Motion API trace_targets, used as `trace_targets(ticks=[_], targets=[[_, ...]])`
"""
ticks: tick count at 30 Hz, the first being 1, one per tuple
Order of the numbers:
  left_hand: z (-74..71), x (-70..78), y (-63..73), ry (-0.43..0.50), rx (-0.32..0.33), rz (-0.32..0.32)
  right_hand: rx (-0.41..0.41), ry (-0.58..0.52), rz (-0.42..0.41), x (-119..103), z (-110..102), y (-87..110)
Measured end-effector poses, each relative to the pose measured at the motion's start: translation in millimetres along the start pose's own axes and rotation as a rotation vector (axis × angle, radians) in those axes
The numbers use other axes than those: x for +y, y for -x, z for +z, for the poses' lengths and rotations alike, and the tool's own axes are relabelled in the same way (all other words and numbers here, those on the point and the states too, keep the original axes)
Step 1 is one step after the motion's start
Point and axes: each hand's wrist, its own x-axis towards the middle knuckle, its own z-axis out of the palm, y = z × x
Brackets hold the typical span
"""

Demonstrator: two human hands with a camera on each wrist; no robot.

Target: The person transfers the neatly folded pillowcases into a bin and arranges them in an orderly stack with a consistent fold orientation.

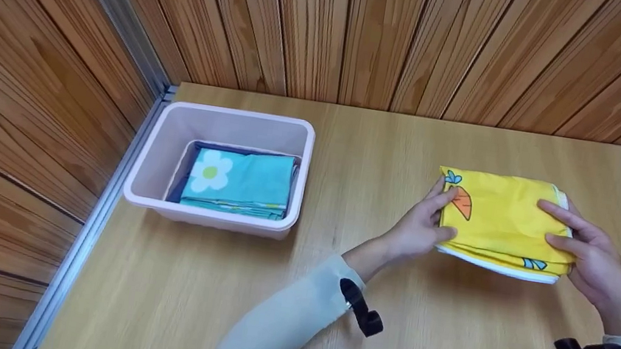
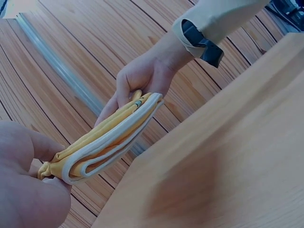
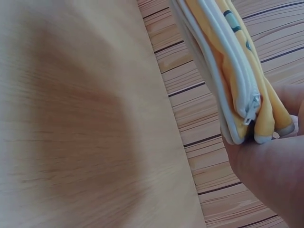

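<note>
A folded yellow zippered cover [image 1: 508, 213] with carrot prints and white edging is held level above the right part of the table, its shadow falling below. My left hand [image 1: 417, 224] pinches its left end, thumb on top. At the opposite end my right hand [image 1: 602, 261] grips the layers, fingers underneath partly hidden. The left wrist view shows the cover's stacked layers [image 2: 107, 137] edge-on between both hands. A small metal zipper pull [image 3: 250, 115] hangs at the corner by my right hand in the right wrist view.
On the table's left stands a pale pink plastic bin [image 1: 218, 214]. Inside it lies a folded teal cloth [image 1: 255, 175] with a white flower, over a dark blue cloth [image 1: 177, 188]. Wood-plank walls [image 1: 368, 35] rise behind and left of the wooden table [image 1: 359, 176].
</note>
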Motion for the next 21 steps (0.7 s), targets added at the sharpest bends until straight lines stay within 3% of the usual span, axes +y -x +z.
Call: trace_targets(ticks=[9,21], targets=[[1.4,7.2,3.5,-0.009,0.011,0.001,-0.011,-0.092,0.046,-10,3,3.5],[2.3,12.0,12.1,0.018,-0.003,0.023,-0.027,-0.106,0.038,-14,8,6.7]])
